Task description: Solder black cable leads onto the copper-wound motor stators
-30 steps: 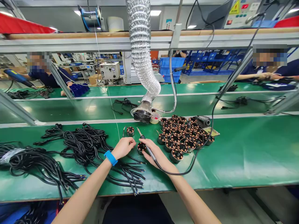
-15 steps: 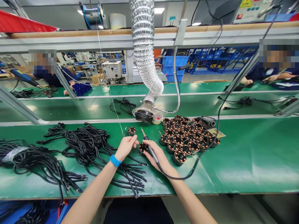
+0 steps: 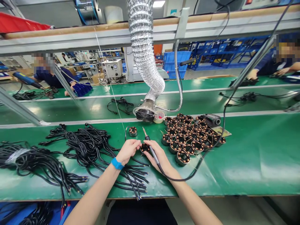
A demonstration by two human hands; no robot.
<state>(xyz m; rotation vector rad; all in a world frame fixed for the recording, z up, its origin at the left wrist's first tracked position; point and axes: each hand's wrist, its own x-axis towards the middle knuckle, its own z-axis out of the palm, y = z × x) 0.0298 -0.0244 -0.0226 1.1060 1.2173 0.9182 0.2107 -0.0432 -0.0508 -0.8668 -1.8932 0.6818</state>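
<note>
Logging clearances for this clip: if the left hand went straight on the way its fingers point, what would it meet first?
Probably the small black ring with copper-coloured windings, just beyond the left hand; depth is unclear, so the two may already touch.

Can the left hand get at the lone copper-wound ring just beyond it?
Probably yes: only bare green tabletop shows between the left hand and that ring, though the tip of the soldering iron is close by.
</note>
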